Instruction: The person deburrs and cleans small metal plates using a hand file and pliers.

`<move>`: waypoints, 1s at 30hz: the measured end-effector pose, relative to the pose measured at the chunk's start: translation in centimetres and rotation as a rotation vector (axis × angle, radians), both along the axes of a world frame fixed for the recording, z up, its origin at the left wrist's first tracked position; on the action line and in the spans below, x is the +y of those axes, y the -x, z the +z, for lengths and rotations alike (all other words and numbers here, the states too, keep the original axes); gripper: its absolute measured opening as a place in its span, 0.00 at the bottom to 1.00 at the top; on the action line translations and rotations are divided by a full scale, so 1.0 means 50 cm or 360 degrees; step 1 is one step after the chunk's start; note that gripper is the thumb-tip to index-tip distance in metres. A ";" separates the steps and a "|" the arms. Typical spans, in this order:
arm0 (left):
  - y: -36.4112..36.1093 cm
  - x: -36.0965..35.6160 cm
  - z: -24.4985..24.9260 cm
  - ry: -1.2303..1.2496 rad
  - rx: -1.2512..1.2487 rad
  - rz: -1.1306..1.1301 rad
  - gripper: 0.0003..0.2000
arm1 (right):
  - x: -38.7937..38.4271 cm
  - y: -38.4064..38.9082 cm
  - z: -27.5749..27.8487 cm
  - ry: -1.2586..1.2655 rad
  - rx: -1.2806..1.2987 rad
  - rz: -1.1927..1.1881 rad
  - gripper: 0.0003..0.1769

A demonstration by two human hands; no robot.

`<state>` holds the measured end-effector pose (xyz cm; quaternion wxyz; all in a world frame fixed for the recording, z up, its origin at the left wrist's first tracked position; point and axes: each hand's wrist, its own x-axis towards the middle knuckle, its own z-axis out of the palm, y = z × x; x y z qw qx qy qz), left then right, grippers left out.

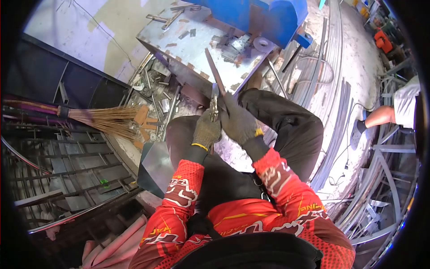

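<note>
My left hand (207,131), in a grey knit glove with a yellow cuff edge, is closed round a small shiny metal piece (214,101) that stands up from the fist. Beside it, my right hand (241,124) in a matching glove grips a flat file (214,67), a long narrow brownish bar pointing up and left over the near edge of the metal-topped worktable (197,56). File and metal piece cross close together between the two hands, above my knees. The gloved fingers hide the lower ends of both.
On the worktable lie small metal pieces (239,43) and a pale ring (262,43), near a blue panel (260,18). Metal scraps (165,105) litter the floor. A straw broom (103,117) lies left. Long metal bars (333,134) run along the right, near another person's leg (380,117).
</note>
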<state>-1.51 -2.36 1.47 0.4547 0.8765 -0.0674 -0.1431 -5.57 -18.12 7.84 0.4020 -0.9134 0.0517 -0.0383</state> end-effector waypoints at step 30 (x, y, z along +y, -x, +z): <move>0.018 -0.009 0.007 -0.0199 -0.0114 0.0019 0.21 | -0.005 0.053 0.022 0.0015 0.0019 -0.0039 0.37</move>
